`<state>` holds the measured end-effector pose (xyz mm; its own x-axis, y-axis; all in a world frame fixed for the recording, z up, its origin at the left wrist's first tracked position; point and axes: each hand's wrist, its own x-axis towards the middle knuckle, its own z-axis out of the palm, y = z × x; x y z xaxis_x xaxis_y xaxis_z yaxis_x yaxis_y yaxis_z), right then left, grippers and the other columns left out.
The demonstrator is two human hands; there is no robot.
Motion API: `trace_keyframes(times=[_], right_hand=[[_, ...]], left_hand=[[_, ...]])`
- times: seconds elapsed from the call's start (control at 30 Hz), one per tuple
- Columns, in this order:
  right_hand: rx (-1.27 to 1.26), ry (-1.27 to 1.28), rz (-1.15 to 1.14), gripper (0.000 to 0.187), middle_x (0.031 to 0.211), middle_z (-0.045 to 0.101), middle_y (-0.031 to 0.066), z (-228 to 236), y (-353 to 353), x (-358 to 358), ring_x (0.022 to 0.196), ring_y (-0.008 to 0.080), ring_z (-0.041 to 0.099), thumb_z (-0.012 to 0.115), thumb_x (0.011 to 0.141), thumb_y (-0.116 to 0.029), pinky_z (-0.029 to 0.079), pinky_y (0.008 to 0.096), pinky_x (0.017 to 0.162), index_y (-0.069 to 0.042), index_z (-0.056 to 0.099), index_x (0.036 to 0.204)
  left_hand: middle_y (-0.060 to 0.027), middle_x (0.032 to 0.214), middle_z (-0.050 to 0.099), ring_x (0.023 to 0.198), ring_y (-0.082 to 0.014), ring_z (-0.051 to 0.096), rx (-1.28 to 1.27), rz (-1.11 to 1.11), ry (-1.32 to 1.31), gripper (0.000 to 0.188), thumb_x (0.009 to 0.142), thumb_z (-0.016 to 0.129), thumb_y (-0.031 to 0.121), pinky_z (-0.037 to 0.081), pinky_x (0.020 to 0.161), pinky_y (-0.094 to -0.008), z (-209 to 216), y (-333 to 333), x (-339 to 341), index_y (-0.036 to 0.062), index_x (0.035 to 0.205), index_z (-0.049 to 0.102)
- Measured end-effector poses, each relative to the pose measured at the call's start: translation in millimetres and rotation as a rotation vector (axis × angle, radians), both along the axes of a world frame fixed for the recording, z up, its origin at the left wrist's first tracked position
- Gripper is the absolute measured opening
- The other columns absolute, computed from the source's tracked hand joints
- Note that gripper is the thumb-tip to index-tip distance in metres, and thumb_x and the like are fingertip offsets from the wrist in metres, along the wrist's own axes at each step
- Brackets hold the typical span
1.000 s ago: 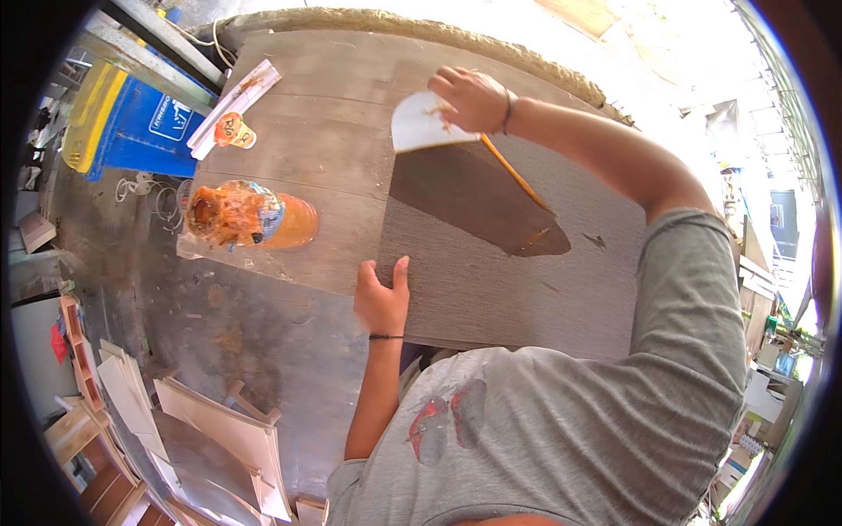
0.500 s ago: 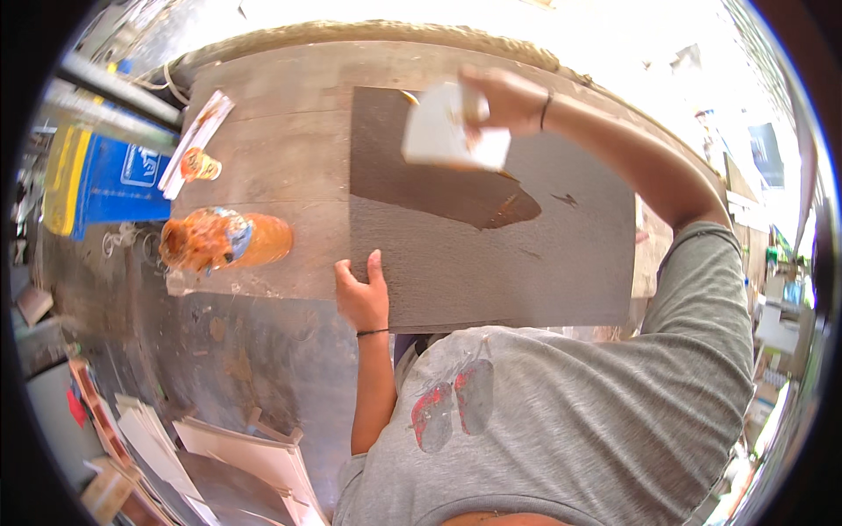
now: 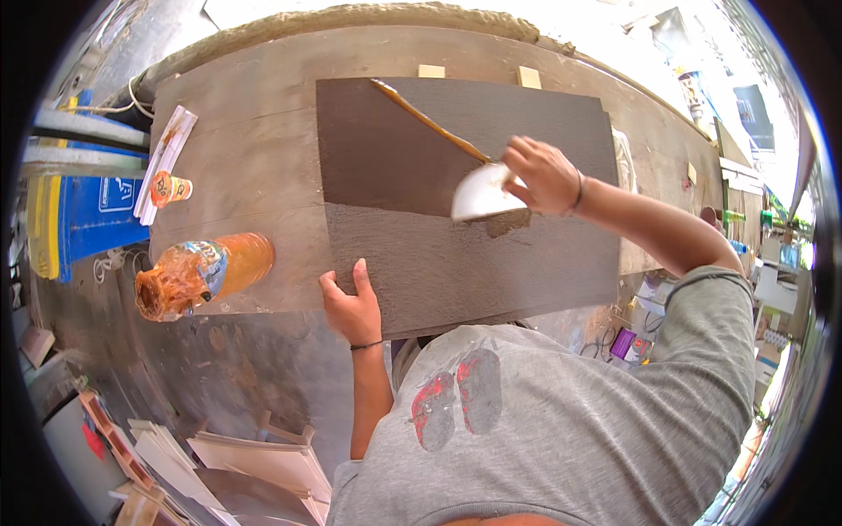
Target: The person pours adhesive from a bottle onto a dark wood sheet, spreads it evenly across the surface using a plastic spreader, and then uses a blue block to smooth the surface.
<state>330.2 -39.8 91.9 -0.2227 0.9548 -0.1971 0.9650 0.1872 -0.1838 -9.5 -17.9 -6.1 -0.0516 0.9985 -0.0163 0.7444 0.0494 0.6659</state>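
Note:
A dark brown rectangular board [image 3: 474, 280] lies on the wooden table in front of me. Its far part carries a darker, wet-looking coat [image 3: 368, 167], and an amber bead of liquid [image 3: 430, 121] runs diagonally to the scraper. My right hand [image 3: 542, 175] grips a white flat scraper [image 3: 481, 195], its edge on the board. Beside the scraper is a wet brown patch [image 3: 509, 223]. My left hand [image 3: 353, 307] holds the board's near left corner, thumb on top; some of its fingers are hidden.
A bottle of orange liquid [image 3: 230, 265] stands left on the table [image 3: 263, 131], near an orange-and-white cup [image 3: 171, 188] and pale strips [image 3: 167, 158]. A blue bin [image 3: 101, 219] is farther left. Two small wood blocks [image 3: 529, 77] touch the board's far edge. Panels [image 3: 263, 465] lean below.
My right hand has drawn the scraper toward me and slightly right, leaving a diagonal amber bead. The wet coat has a straighter near edge. My left hand stays at the corner.

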Motion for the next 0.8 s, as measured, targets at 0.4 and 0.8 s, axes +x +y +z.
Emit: trace_keyframes(times=[0.4,0.8], right_hand=[[0.531,-0.093,-0.304,0.051,0.1,0.059,0.0253,-15,247,23,0.095,0.0391,0.058,0.065,0.074,-0.028,0.047,0.046,0.082,0.002,0.045,0.109],[-0.063,-0.072,-0.129,0.023,0.091,0.054,0.0118,12,-61,21,0.082,0.0227,0.056,0.061,0.08,-0.016,0.05,0.0347,0.07,-0.002,0.052,0.096]], left_hand=[[-0.0187,0.092,0.063,0.086,-0.0374,0.061,-0.038,0.006,-0.003,0.055,0.08,0.065,0.05,0.048,0.071,-0.0433,3,4,-1,-0.0002,0.099,0.053],[-0.0199,0.09,0.061,0.083,-0.0382,0.059,-0.017,-0.017,-0.041,0.05,0.082,0.066,0.044,0.047,0.069,-0.0438,5,1,6,-0.0015,0.096,0.052]])
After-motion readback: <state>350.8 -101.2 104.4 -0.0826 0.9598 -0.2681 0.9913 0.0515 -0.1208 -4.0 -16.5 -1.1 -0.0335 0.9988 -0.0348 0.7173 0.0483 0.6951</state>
